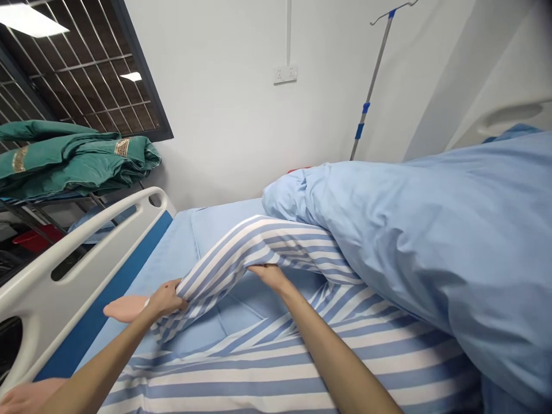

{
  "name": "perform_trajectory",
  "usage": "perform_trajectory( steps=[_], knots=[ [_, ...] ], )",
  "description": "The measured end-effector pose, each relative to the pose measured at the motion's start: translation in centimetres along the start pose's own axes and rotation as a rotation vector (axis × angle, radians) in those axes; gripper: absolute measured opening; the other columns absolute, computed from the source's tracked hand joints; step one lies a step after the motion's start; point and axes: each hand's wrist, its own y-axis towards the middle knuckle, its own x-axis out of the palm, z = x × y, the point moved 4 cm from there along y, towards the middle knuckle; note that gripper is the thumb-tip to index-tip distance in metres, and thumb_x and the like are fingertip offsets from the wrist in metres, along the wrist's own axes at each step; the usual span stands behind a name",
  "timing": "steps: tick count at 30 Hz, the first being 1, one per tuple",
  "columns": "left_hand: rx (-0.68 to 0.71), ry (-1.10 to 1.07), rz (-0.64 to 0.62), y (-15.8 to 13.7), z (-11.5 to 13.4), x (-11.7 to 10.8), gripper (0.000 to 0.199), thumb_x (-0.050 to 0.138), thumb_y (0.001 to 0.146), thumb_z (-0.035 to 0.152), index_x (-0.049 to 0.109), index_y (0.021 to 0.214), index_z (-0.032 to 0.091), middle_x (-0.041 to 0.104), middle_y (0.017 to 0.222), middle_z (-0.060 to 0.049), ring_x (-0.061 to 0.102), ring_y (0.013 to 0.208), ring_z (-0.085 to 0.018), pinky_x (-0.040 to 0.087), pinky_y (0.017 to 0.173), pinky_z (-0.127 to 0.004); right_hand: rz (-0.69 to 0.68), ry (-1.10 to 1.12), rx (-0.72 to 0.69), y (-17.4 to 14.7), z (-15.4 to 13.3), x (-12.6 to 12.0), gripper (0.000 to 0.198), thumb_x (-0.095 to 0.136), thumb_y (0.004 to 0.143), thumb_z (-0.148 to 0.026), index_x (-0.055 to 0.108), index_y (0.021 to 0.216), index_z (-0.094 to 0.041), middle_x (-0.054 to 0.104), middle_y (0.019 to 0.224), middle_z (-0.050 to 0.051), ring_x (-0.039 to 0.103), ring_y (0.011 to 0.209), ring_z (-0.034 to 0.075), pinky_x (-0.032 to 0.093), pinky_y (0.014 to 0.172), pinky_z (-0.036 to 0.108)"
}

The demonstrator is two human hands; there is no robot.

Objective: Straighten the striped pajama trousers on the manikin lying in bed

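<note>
Far striped trouser leg (pixel 269 237) arches left to right, grasped near its left end by the left hand (pixel 166 298), the right hand (pixel 271 276) under the bend, grip unclear.

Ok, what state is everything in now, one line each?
Far striped trouser leg: lifted, bent at the knee
Near striped trouser leg: lying along the bed
Left hand: clasping the lifted leg's lower end
Right hand: under the bend, fingertips hidden
Blue duvet: rumpled, bunched up
Footboard: upright
IV pole: standing
Wall socket: nothing plugged in
</note>
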Motion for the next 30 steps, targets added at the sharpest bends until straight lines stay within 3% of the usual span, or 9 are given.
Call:
perform_trajectory(
  steps=[8, 13, 20, 30],
  knots=[
    [0.032, -0.17, 0.086, 0.2, 6.2, -0.5, 0.045, 0.06, 0.053, 0.032, 0.058, 0.097, 0.024, 0.064, 0.082, 0.002, 0.057, 0.075, -0.018, 0.039, 0.056, -0.022, 0.1, 0.102, -0.13, -0.2, -3.5, -2.8, 0.038, 0.061, 0.065, -0.03, 0.055, 0.102, -0.02, 0.061, 0.097, 0.002, 0.054, 0.094, 0.019, 0.04, 0.089, 0.035],
    [0.012, -0.233, 0.123, 1.0, 9.1, 0.2, 0.044, 0.06, 0.053, 0.034, 0.058, 0.095, 0.023, 0.064, 0.081, 0.002, 0.057, 0.077, -0.019, 0.039, 0.058, -0.023, 0.164, 0.168, -0.181, -0.4, -3.1, -3.5, 0.055, 0.063, 0.066, -0.026, 0.043, 0.117, -0.021, 0.056, 0.11, 0.003, 0.052, 0.099, 0.018, 0.04, 0.091, 0.034],
    [-0.069, -0.258, 0.129, 0.8, 9.2, 2.7, 0.044, 0.06, 0.054, 0.036, 0.057, 0.096, 0.025, 0.064, 0.081, 0.002, 0.058, 0.076, -0.018, 0.039, 0.056, -0.023, 0.101, 0.134, -0.128, -0.3, -1.3, -2.7, 0.065, 0.065, 0.065, -0.026, 0.038, 0.123, -0.021, 0.055, 0.113, 0.004, 0.049, 0.106, 0.02, 0.038, 0.093, 0.036],
    [-0.05, -0.24, 0.142, 0.7, 9.1, 2.8, 0.048, 0.06, 0.055, 0.039, 0.055, 0.101, 0.028, 0.064, 0.087, 0.001, 0.058, 0.083, -0.02, 0.04, 0.061, -0.024, 0.087, -0.012, -0.175, -0.6, -0.6, -2.5, 0.062, 0.06, 0.069, -0.028, 0.036, 0.125, -0.022, 0.051, 0.121, 0.005, 0.046, 0.111, 0.019, 0.035, 0.096, 0.035]
  ],
)
